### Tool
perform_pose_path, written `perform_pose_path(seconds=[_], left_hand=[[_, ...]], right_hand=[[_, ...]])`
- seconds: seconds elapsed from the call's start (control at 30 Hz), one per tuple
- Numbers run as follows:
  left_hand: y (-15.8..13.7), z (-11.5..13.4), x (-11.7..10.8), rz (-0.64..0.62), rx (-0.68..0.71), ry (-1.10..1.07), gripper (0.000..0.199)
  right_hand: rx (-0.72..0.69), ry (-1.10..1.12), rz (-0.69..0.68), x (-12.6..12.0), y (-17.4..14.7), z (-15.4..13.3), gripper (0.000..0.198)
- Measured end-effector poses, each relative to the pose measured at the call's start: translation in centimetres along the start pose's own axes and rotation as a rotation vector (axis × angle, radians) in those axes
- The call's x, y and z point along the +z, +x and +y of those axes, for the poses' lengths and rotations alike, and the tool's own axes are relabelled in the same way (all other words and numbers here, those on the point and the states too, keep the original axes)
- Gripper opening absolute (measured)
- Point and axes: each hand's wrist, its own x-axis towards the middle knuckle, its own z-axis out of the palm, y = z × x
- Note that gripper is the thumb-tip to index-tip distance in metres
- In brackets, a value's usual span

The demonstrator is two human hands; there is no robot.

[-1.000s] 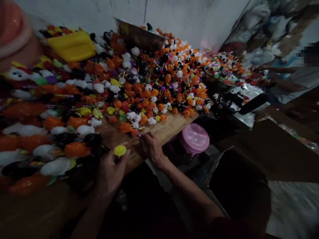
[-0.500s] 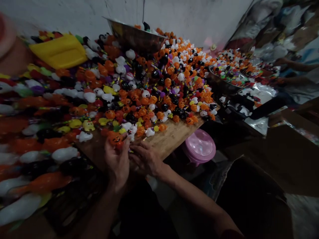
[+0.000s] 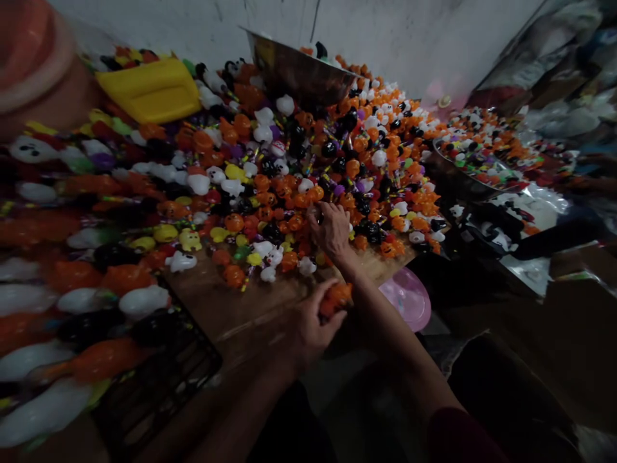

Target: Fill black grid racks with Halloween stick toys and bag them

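Low over the near edge of the wooden table, my left hand is closed around an orange toy figure with small pointed bumps. My right hand is farther forward, at the front of the heap of small plastic toys. Its fingers curl down among orange and black pieces; what lies under the fingertips is hidden. Left of my hands, a loose cluster of orange, white and yellow toys lies on the wood.
A steel bowl and a yellow scoop rest on the heap. A black crate with larger-looking toys is at lower left. A pink lidded tub stands below the table's right edge. Another steel bowl is farther right.
My hands were together at the table's front, left holding an orange pumpkin-faced toy. Now my right hand has reached forward into the heap, and my left has moved right with an orange toy.
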Motion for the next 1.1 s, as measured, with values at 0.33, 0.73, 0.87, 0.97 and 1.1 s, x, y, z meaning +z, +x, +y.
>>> perform_pose_path(seconds=[0.33, 0.73, 0.87, 0.97, 1.1], left_hand=[[2.6, 1.6, -4.7, -0.014, -0.165, 0.962, 0.041], [4.1, -2.6, -8.8, 0.382, -0.111, 0.783, 0.056], [3.3, -1.5, -8.8, 0.463, 0.095, 0.621, 0.055], [1.8, -0.5, -8.0, 0.497, 0.158, 0.546, 0.051], [-0.5, -1.5, -6.7, 0.497, -0.002, 0.222, 0.061]], right_hand=[[0.021, 0.596, 0.221, -0.8, -0.5, 1.2, 0.041], [0.253, 1.016, 0.082, -4.6, -6.8, 2.6, 0.058], [0.137, 0.89, -0.133, -3.8, -9.1, 1.8, 0.048], [0.063, 0.765, -0.198, -2.4, -10.0, 0.3, 0.038], [0.06, 0.756, -0.106, -1.5, -10.5, -1.4, 0.031]])
